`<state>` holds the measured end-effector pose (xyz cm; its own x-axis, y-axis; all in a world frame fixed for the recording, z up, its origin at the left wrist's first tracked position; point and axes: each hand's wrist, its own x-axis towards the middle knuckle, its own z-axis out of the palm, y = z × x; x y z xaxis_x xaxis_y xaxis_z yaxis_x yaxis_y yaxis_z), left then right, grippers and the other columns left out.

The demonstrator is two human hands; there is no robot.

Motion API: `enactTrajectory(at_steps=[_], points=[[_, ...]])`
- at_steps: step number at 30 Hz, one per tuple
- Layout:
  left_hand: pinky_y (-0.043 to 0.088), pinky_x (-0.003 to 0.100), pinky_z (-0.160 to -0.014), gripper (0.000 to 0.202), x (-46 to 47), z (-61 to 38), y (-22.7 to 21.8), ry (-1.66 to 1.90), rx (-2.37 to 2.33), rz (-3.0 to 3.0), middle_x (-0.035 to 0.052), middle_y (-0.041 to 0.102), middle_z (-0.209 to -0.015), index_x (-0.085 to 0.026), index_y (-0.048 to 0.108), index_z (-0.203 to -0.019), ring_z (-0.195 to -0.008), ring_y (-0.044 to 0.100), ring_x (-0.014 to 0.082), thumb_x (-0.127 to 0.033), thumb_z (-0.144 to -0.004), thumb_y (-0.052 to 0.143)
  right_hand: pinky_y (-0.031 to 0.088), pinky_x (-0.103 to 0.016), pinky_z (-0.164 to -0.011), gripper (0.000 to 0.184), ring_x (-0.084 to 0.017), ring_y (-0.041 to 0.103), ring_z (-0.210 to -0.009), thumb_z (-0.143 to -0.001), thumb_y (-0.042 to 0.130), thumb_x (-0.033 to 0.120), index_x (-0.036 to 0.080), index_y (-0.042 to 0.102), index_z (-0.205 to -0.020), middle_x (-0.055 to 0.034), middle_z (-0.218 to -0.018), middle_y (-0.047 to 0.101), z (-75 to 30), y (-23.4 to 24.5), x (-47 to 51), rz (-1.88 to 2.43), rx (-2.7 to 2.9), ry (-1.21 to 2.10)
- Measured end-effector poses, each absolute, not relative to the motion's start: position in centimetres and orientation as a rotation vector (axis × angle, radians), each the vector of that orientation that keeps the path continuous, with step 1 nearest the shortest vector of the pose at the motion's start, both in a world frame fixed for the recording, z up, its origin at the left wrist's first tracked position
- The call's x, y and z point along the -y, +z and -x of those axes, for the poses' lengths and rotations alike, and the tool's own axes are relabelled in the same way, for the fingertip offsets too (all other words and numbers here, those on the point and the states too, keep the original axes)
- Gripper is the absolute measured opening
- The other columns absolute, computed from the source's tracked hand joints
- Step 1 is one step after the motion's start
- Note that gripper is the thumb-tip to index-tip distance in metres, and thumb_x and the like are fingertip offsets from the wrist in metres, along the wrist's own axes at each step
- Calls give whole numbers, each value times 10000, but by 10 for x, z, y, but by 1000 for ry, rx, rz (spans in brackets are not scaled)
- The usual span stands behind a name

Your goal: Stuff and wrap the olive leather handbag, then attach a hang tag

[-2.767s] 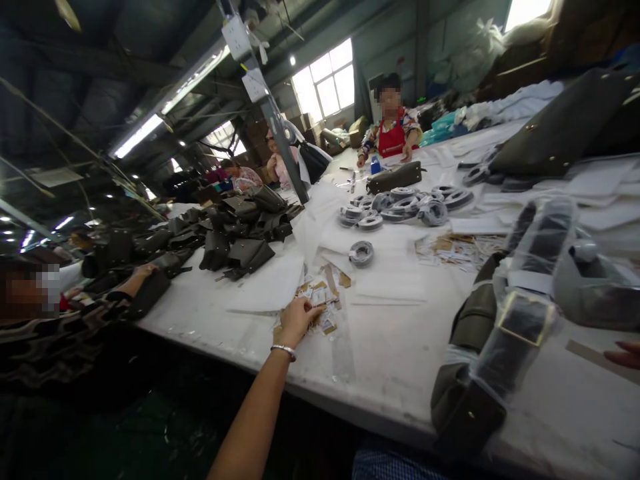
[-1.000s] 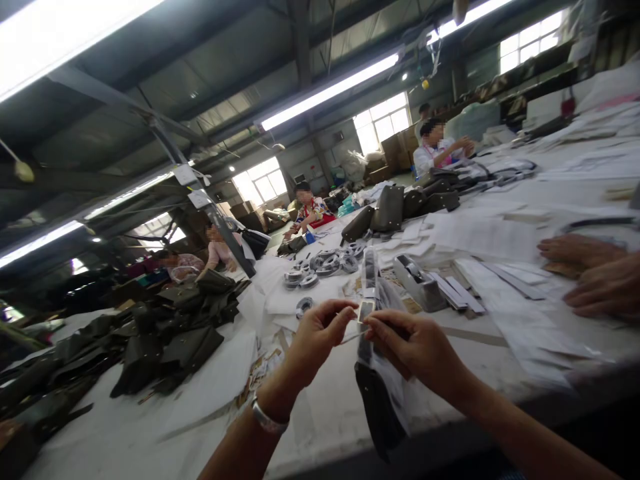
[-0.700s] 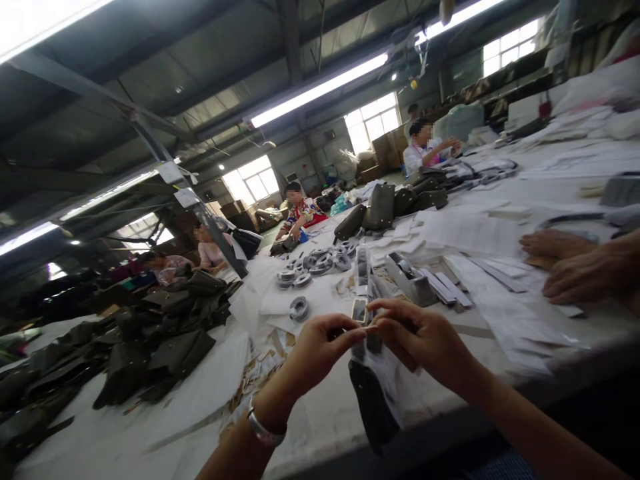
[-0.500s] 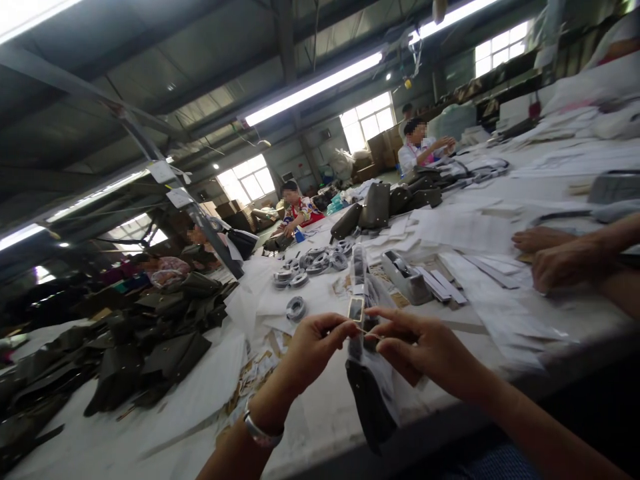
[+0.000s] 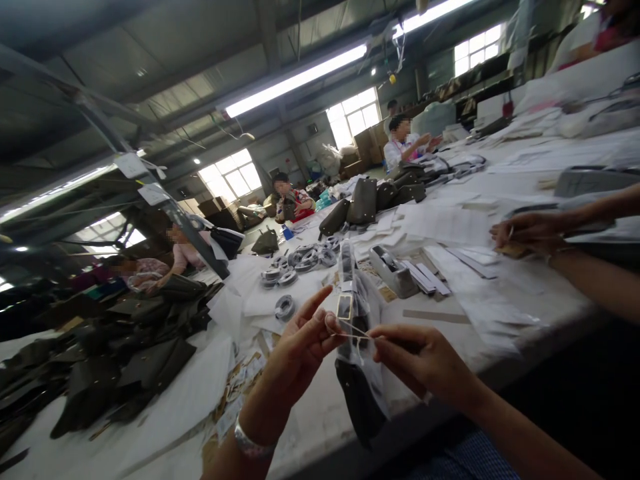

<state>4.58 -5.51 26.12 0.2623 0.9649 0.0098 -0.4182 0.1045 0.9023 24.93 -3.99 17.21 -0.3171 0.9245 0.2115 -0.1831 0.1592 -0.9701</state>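
Note:
My left hand [image 5: 297, 347], with a metal band on its wrist, pinches one end of a thin pale string [image 5: 354, 332]; one of its fingers points up. My right hand [image 5: 425, 360] grips the other end between thumb and fingertips, so the string spans the gap in narrow strands. Below and behind it lies a dark strap-like piece [image 5: 357, 400], partly covered in clear or white wrapping [image 5: 373, 313]. A gold-rimmed rectangular buckle [image 5: 345, 306] shows just above the string. The part of the string inside my fingers is hidden.
Rolls of grey tape [image 5: 285, 307] and a tape dispenser [image 5: 393, 272] stand beyond my hands. Dark bag pieces [image 5: 145, 373] are heaped at left. A co-worker's hands [image 5: 530, 233] work at right over white sheets [image 5: 445, 223]. Other people sit farther back.
The view has shifted, moving the scene left. My left hand has turned and a finger now points up; the string is spread between both hands. The co-worker's hands have come together at right.

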Motion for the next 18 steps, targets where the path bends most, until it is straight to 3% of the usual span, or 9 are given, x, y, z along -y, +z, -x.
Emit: enactTrajectory(at_steps=[4,6,8,10,13,16,18], points=[[512,293,-1020,533,61,-52,256,1195,-611,-993,40,658,-1265,-318,463,-1435,-1113,649,145,-157,-939,571,414,-176,-455,387,-93,570,-539,-833,735,473,187,737,-1094,-53,-759,733,-250,168,41,736,1365,1450],[460,339,-1091,660,61,-57,252,1193,-617,-1123,22,491,-1499,-411,337,-1490,-1327,512,193,-136,-933,559,369,-170,-415,459,-65,497,-469,-852,716,473,217,677,-1231,-30,-753,723,-250,169,42,740,1370,1433],[411,393,-1140,743,60,-62,246,1173,-727,-1375,-19,316,-1612,-483,238,-1505,-1442,362,230,-131,-931,551,350,-166,-408,500,-57,471,-459,-869,698,470,234,632,-1305,-17,-752,717,-250,171,43,762,1384,1382],[382,437,-1159,744,59,-65,238,1118,-932,-1722,-29,221,-1646,-496,197,-1513,-1468,310,253,-141,-943,517,388,-162,-455,468,-71,523,-525,-873,698,456,223,656,-1277,-23,-757,716,-251,173,43,796,1408,1318],[412,494,-1125,742,62,-66,231,999,-1217,-2206,31,203,-1650,-445,161,-1539,-1448,349,294,-118,-939,450,357,-156,-432,434,-60,511,-505,-872,700,457,191,693,-1215,-38,-767,717,-255,174,43,797,1448,1404],[468,490,-1063,770,69,-67,236,938,-1309,-2389,80,270,-1625,-415,123,-1553,-1374,463,303,-102,-923,438,224,-157,-349,476,-21,386,-384,-866,696,486,175,684,-1227,-31,-731,698,-259,175,43,691,1387,1695],[500,442,-1027,744,72,-66,245,884,-1295,-2288,90,405,-1559,-405,145,-1552,-1258,582,270,-145,-935,470,166,-158,-337,506,-9,322,-351,-846,720,483,185,669,-1253,-8,-679,673,-263,176,43,630,1285,1823]])
